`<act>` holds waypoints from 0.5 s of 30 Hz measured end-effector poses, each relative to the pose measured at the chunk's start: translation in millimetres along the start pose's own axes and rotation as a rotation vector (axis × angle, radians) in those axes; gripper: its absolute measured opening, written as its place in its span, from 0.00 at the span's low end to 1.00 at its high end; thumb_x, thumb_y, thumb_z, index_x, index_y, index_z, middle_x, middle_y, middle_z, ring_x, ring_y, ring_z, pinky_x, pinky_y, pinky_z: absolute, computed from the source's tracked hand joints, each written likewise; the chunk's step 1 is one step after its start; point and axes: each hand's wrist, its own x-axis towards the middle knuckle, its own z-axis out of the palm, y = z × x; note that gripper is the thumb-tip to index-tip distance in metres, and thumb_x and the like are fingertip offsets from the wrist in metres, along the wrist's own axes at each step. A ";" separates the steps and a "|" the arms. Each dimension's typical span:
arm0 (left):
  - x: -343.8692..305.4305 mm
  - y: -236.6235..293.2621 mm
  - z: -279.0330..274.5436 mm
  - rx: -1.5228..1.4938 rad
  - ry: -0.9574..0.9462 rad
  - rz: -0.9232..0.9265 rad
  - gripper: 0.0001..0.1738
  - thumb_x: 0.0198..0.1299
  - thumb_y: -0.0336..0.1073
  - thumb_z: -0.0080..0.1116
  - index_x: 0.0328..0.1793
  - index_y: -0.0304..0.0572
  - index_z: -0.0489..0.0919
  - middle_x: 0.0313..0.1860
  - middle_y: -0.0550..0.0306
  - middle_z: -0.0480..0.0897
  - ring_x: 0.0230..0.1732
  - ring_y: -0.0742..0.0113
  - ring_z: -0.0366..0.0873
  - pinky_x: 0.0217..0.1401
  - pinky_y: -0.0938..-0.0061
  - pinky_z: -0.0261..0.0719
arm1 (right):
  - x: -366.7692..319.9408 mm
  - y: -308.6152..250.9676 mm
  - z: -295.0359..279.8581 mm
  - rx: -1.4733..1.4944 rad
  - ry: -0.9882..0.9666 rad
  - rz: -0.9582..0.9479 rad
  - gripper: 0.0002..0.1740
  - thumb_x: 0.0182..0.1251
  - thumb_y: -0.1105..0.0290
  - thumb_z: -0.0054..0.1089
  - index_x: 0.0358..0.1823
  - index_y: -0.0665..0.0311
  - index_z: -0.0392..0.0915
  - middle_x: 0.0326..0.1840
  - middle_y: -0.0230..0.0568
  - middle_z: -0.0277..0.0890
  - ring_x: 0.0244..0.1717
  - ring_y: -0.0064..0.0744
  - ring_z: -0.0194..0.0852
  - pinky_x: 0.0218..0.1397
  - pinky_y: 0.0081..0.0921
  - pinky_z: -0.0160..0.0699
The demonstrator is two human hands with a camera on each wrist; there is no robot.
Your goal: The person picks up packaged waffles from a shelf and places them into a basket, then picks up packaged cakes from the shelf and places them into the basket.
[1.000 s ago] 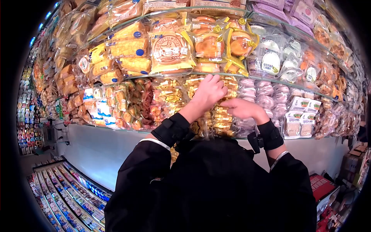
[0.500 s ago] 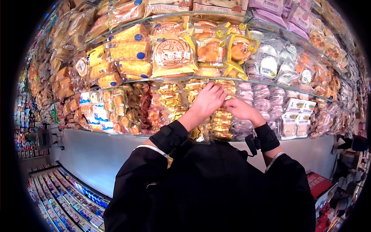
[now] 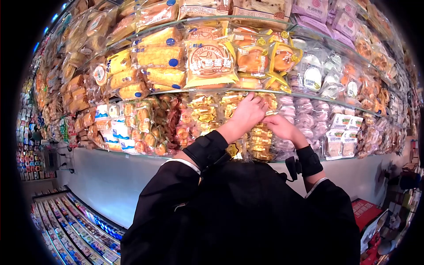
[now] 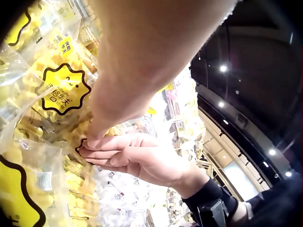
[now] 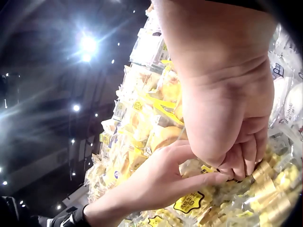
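Clear bags of waffles [image 3: 261,143] with yellow star-shaped labels [image 4: 64,90] fill the middle of the lower shelf. My left hand [image 3: 251,113] reaches over these bags, its back turned up. Its thumb [image 5: 208,180] lies straight in the right wrist view, and the other fingertips are hidden; I cannot tell whether they pinch a bag. Close beside it on the right is my right hand [image 3: 282,127]. In the left wrist view the fingers [image 4: 106,153] of the right hand extend together, tips at a waffle bag right by the left hand's fingers.
A glass shelf edge [image 3: 212,89] runs just above the hands. On that upper shelf are a large packaged cake [image 3: 210,64] and yellow-edged bread packs [image 3: 252,59]. Purple-white packs [image 3: 304,115] stand to the right, small bagged breads [image 3: 143,121] to the left.
The view has shifted, so shelf and hands sit a little further right in it. Both hands stay over the waffle bags, and the left hand's fingers have moved slightly.
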 end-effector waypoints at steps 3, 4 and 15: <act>-16.2 -7.3 -22.1 -0.027 0.125 0.041 0.26 0.55 0.35 0.58 0.61 0.35 0.76 0.60 0.51 0.78 0.64 0.58 0.72 0.71 0.62 0.63 | -29.1 -38.4 -6.0 -0.085 0.067 -0.028 0.20 0.63 0.74 0.50 0.56 0.68 0.76 0.43 0.52 0.81 0.44 0.39 0.79 0.51 0.32 0.75; -29.1 -11.1 -28.1 -0.110 0.189 0.023 0.27 0.56 0.35 0.58 0.62 0.34 0.74 0.63 0.49 0.76 0.67 0.55 0.69 0.73 0.60 0.62 | -37.3 -44.6 -4.4 -0.159 0.141 -0.075 0.21 0.63 0.73 0.50 0.58 0.69 0.74 0.48 0.55 0.80 0.51 0.45 0.79 0.55 0.34 0.75; -65.5 -25.7 -12.7 -0.077 0.096 -0.225 0.29 0.63 0.39 0.57 0.70 0.40 0.69 0.66 0.48 0.75 0.69 0.53 0.69 0.72 0.58 0.63 | 17.1 -23.2 39.8 -0.882 0.685 -0.186 0.38 0.68 0.53 0.55 0.71 0.70 0.59 0.74 0.54 0.57 0.77 0.49 0.48 0.78 0.45 0.45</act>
